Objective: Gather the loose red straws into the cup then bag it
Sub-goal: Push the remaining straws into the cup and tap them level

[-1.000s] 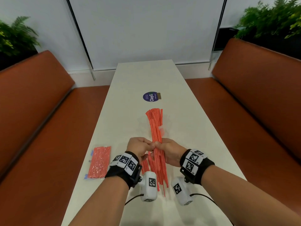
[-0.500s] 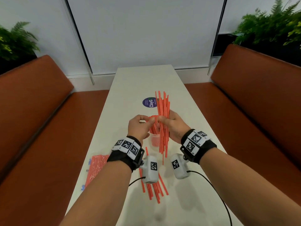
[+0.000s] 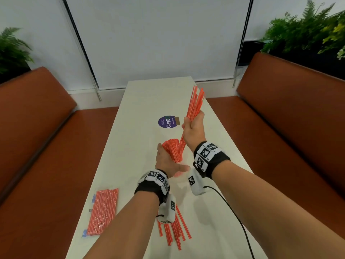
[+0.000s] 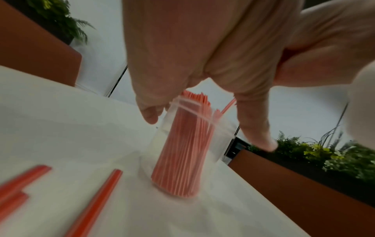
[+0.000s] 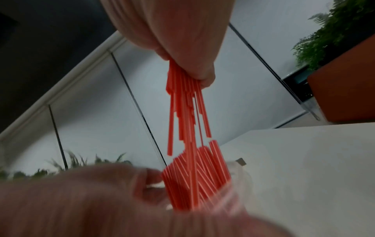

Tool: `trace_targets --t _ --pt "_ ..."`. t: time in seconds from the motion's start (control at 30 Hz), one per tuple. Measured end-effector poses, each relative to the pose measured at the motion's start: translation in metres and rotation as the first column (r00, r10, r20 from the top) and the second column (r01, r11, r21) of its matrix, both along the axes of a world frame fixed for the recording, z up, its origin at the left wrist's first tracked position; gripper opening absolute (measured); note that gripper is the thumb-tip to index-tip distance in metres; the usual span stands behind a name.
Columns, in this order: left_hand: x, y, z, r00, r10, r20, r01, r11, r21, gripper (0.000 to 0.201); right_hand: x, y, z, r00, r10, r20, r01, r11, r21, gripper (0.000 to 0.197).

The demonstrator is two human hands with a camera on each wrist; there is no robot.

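Two hands now work apart at frame centre, where half a second earlier they met around one bundle above the cup. The right hand [image 3: 193, 128] has swung up and to the right, fist closed round a bunch of long red straws [image 3: 195, 103] that fans toward the upper right of the head view. The bunch tilts, lower ends reaching down toward the cup [image 3: 172, 153].

The cup, clear plastic, stands upright on the white table [image 3: 141, 101] just below centre, packed with red straws. In the left wrist view a clear film with a zip edge sits about the straws inside it; whether that is a bag cannot be told. The left hand [image 3: 166, 162] hovers at the cup's near side with fingers relaxed and spread, thumb out to the right. Contact with the cup wall cannot be confirmed; that view shows fingertips beside the rim, gripping nothing.

More loose straws [image 3: 174, 230] lie on the table at lower centre, partly under the left wrist camera. A flat sealed packet of straws [image 3: 103, 212] rests at lower left. A round purple sticker [image 3: 167, 122] sits beyond the cup.

Judgement: the lifted bunch is being aimed into the cup. Gathering is part done, since the lower pile is untouched, and bagging has not begun. A crowded cup could tip as straws enter.
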State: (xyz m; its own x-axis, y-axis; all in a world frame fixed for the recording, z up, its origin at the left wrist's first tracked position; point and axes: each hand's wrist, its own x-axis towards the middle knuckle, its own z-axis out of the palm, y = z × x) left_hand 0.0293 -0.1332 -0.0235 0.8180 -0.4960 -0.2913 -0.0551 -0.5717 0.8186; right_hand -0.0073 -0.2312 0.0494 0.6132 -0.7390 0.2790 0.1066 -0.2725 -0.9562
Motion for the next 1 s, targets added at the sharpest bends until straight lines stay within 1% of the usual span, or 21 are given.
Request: trace_targets --t 0.07,0.17,0.2,0.27,0.3,0.33,0.43,0.53,0.6,0.67,0.77,0.87,0.93,1.0 --pt "0.007 -0.011 -0.016 0.999 0.03 -0.032 -0.032 0.996 -0.08 0.166 0.002 0.002 -0.008 1.0 -0.007 -0.023 0.006 0.999 -0.049 0.037" --pt "0.015 -0.018 -0.038 0.995 0.085 -0.045 -0.091 0.983 -0.157 0.159 0.006 0.008 -0.022 0.998 0.004 -0.056 -0.01 0.996 -0.091 0.036" --pt "0.017 -0.019 -0.043 0.995 0.093 -0.022 -0.095 0.981 -0.17 0.152 0.005 0.009 -0.027 0.998 0.013 -0.067 -0.019 0.995 -0.099 0.035" --pt "0.017 -0.017 -0.043 0.993 0.105 0.049 -0.093 0.974 -0.205 0.127 0.001 0.011 -0.039 0.995 0.023 -0.092 -0.033 0.994 -0.1 0.032" --pt "0.016 -0.015 -0.042 0.992 0.106 0.072 -0.088 0.972 -0.218 0.115 -0.002 0.011 -0.045 0.995 0.03 -0.099 -0.039 0.996 -0.084 0.03" --pt "0.015 -0.014 -0.038 0.991 0.103 0.083 -0.082 0.97 -0.229 0.108 -0.004 0.011 -0.05 0.995 0.036 -0.097 -0.042 0.997 -0.057 0.027" --pt "0.008 -0.01 -0.028 0.991 0.108 0.078 -0.084 0.961 -0.263 0.107 -0.007 0.008 -0.058 0.996 0.038 -0.081 -0.032 0.997 0.073 0.02" --pt "0.003 -0.009 -0.024 0.993 0.098 0.063 -0.077 0.958 -0.276 0.106 -0.005 0.011 -0.062 0.998 0.056 -0.04 -0.048 0.983 0.179 0.025" --pt "0.001 -0.007 -0.022 0.994 0.099 0.053 -0.08 0.955 -0.285 0.102 -0.005 0.012 -0.063 0.997 0.071 0.002 -0.07 0.979 0.192 0.03" --pt "0.0 -0.006 -0.021 0.993 0.1 0.062 -0.079 0.955 -0.287 0.097 -0.004 0.013 -0.063 0.997 0.078 0.019 -0.081 0.976 0.203 0.028" --pt "-0.001 -0.003 -0.022 0.992 0.1 0.08 -0.072 0.952 -0.297 0.097 0.0 0.014 -0.064 0.995 0.099 -0.018 -0.09 0.96 0.266 0.025" --pt "-0.001 -0.004 -0.023 0.992 0.089 0.091 -0.057 0.951 -0.305 0.091 0.002 0.015 -0.063 0.986 0.153 -0.068 -0.126 0.946 0.3 0.025" --pt "-0.001 -0.004 -0.024 0.993 0.087 0.083 -0.056 0.945 -0.323 0.089 0.0 0.015 -0.062 0.987 0.146 -0.061 -0.125 0.955 0.268 0.021" --pt "-0.001 -0.004 -0.025 0.994 0.082 0.069 -0.054 0.938 -0.342 0.089 -0.002 0.013 -0.059 0.995 0.101 -0.006 -0.098 0.975 0.199 0.018"
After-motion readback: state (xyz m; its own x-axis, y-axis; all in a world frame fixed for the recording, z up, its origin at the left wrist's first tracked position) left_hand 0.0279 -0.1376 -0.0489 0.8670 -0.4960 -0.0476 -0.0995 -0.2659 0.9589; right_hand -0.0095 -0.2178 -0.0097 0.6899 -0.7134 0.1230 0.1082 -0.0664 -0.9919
